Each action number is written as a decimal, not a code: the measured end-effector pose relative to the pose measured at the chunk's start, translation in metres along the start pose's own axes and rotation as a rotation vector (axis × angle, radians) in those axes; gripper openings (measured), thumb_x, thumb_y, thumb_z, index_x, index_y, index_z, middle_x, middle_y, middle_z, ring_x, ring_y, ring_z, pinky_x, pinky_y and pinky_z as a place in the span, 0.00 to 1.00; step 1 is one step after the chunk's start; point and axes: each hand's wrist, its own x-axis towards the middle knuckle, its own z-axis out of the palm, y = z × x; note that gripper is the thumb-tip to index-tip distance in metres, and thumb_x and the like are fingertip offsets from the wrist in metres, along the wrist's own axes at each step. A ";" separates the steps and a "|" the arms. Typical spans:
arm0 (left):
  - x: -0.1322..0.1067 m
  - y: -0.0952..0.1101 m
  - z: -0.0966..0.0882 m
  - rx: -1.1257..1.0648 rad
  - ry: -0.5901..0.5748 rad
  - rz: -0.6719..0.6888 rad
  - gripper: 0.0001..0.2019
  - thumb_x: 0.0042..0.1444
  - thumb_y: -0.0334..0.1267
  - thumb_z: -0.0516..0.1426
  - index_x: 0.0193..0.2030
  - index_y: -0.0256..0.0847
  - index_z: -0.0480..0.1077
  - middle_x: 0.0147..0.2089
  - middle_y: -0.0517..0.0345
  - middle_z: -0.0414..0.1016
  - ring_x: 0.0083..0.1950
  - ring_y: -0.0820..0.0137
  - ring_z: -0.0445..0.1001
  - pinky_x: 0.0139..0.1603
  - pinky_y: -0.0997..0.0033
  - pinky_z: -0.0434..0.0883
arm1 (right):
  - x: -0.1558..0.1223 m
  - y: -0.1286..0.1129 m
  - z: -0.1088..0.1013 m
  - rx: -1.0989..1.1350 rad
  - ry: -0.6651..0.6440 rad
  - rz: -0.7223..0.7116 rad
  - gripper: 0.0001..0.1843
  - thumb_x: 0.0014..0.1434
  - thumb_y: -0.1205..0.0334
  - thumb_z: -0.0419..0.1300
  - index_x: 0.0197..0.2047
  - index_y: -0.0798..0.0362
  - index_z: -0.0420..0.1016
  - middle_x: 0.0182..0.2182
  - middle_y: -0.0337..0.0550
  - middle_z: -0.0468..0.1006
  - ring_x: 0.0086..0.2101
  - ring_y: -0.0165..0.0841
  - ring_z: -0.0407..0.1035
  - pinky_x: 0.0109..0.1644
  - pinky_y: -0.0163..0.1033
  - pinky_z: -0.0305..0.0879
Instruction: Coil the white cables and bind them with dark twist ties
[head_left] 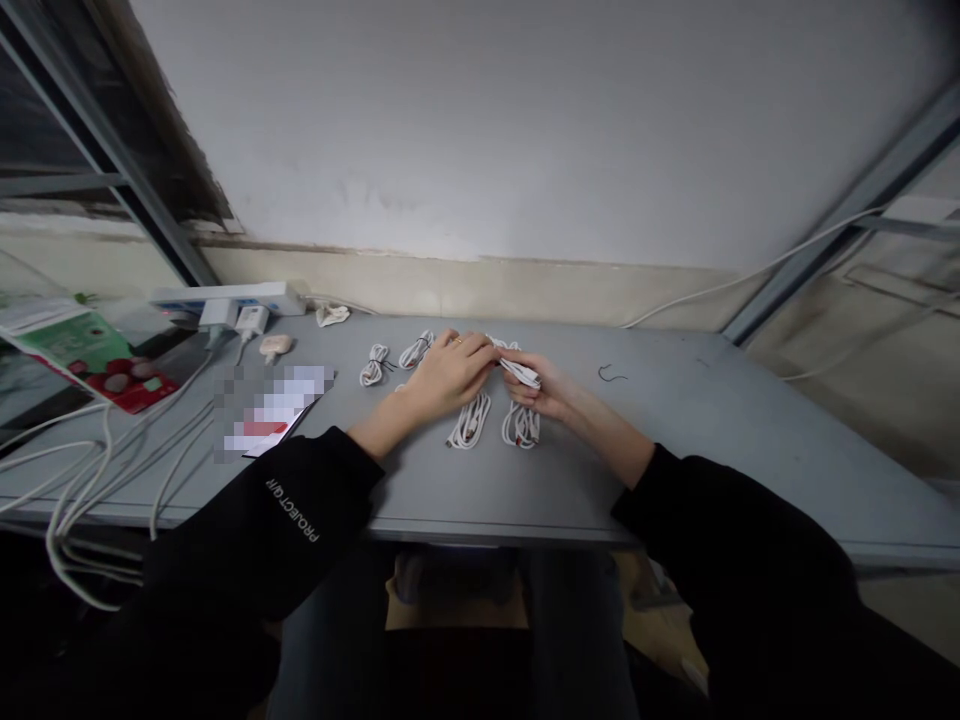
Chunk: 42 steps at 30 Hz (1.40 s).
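My hands meet at the middle of the grey table [637, 450]. My right hand [540, 385] is pinching a folded white cable bundle [521, 370]. My left hand [450, 375] lies palm down, its fingers reaching that bundle, and what lies beneath them is hidden. Two coiled white cables [469, 420] sit just below my hands. Two more, tied with dark wire, lie left of my left hand, the nearer [416, 350] beside the farther [373, 366].
A white power strip [225, 297] with a plugged-in charger [251, 321] stands at the table's far left. Loose white cables [82, 480] hang over the left edge. A blurred paper card [274, 408] lies left of my hands, and a thin dark wire [611, 373] lies to the right.
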 end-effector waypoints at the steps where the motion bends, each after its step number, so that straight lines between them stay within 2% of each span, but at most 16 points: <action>1: 0.000 -0.001 0.000 -0.007 0.003 -0.004 0.09 0.65 0.35 0.49 0.46 0.40 0.69 0.46 0.51 0.74 0.46 0.64 0.71 0.48 0.62 0.62 | 0.000 0.000 0.000 0.004 0.004 0.008 0.14 0.61 0.60 0.58 0.25 0.52 0.65 0.10 0.26 0.56 0.10 0.19 0.42 0.13 0.28 0.41; 4: -0.001 -0.003 0.000 -0.035 -0.002 -0.009 0.10 0.65 0.39 0.50 0.45 0.40 0.70 0.46 0.51 0.74 0.46 0.64 0.71 0.49 0.61 0.62 | -0.001 0.001 0.002 0.012 -0.004 0.026 0.13 0.61 0.59 0.59 0.26 0.52 0.66 0.10 0.26 0.57 0.10 0.19 0.42 0.13 0.28 0.41; 8: 0.000 -0.002 0.001 -0.028 -0.005 -0.018 0.11 0.67 0.39 0.48 0.45 0.40 0.71 0.44 0.52 0.75 0.45 0.65 0.71 0.48 0.62 0.62 | -0.002 0.001 0.002 0.019 -0.029 0.029 0.13 0.61 0.59 0.60 0.26 0.52 0.65 0.11 0.25 0.57 0.10 0.18 0.42 0.12 0.27 0.41; 13: 0.000 0.001 0.000 -0.007 0.024 -0.051 0.12 0.67 0.40 0.48 0.43 0.39 0.70 0.42 0.51 0.75 0.44 0.65 0.71 0.47 0.62 0.61 | -0.001 0.002 -0.001 0.026 -0.046 0.037 0.17 0.62 0.56 0.59 0.24 0.52 0.63 0.09 0.25 0.55 0.10 0.19 0.42 0.12 0.26 0.42; 22: -0.001 -0.002 0.000 -0.060 0.005 -0.085 0.06 0.64 0.39 0.53 0.40 0.40 0.68 0.38 0.55 0.76 0.40 0.67 0.72 0.46 0.64 0.62 | 0.001 0.005 -0.001 0.036 -0.011 0.058 0.16 0.63 0.56 0.58 0.26 0.53 0.66 0.10 0.25 0.56 0.09 0.19 0.44 0.12 0.26 0.44; 26: 0.000 -0.002 -0.001 -0.099 0.002 -0.061 0.06 0.64 0.37 0.52 0.39 0.41 0.69 0.40 0.55 0.77 0.42 0.67 0.72 0.47 0.63 0.61 | 0.001 0.005 0.000 0.053 0.002 0.055 0.17 0.64 0.57 0.57 0.24 0.52 0.64 0.09 0.25 0.56 0.09 0.19 0.44 0.12 0.27 0.41; 28: 0.000 0.000 -0.003 -0.157 0.021 -0.068 0.06 0.63 0.39 0.53 0.38 0.41 0.69 0.39 0.55 0.77 0.42 0.66 0.73 0.47 0.62 0.62 | 0.000 0.005 0.001 0.058 0.012 0.052 0.17 0.65 0.58 0.55 0.25 0.53 0.65 0.09 0.25 0.55 0.09 0.18 0.44 0.13 0.27 0.39; 31: 0.000 0.005 -0.004 -0.303 0.076 -0.182 0.11 0.63 0.45 0.55 0.36 0.40 0.67 0.35 0.57 0.76 0.35 0.69 0.71 0.46 0.63 0.64 | -0.001 0.006 0.001 0.004 0.020 0.002 0.17 0.64 0.55 0.56 0.26 0.53 0.67 0.09 0.26 0.56 0.10 0.18 0.46 0.14 0.28 0.40; 34: 0.001 0.007 -0.001 -0.452 0.078 -0.287 0.13 0.65 0.45 0.52 0.34 0.40 0.66 0.31 0.59 0.74 0.30 0.71 0.69 0.42 0.65 0.65 | -0.002 0.010 0.002 -0.114 0.079 -0.096 0.19 0.59 0.50 0.63 0.23 0.53 0.66 0.10 0.29 0.59 0.11 0.20 0.49 0.13 0.30 0.43; 37: 0.002 0.006 0.004 -0.502 0.061 -0.288 0.11 0.66 0.41 0.50 0.34 0.41 0.66 0.30 0.59 0.73 0.31 0.71 0.70 0.40 0.66 0.66 | -0.002 0.013 0.006 -0.191 0.106 -0.166 0.21 0.56 0.47 0.64 0.22 0.52 0.65 0.12 0.29 0.59 0.12 0.21 0.51 0.14 0.31 0.46; 42: 0.002 0.004 0.010 -0.524 0.040 -0.287 0.08 0.66 0.38 0.49 0.35 0.41 0.64 0.32 0.57 0.74 0.32 0.70 0.70 0.39 0.66 0.66 | 0.001 0.015 0.010 -0.165 0.069 -0.219 0.16 0.59 0.49 0.62 0.29 0.52 0.68 0.17 0.31 0.65 0.16 0.23 0.59 0.19 0.31 0.56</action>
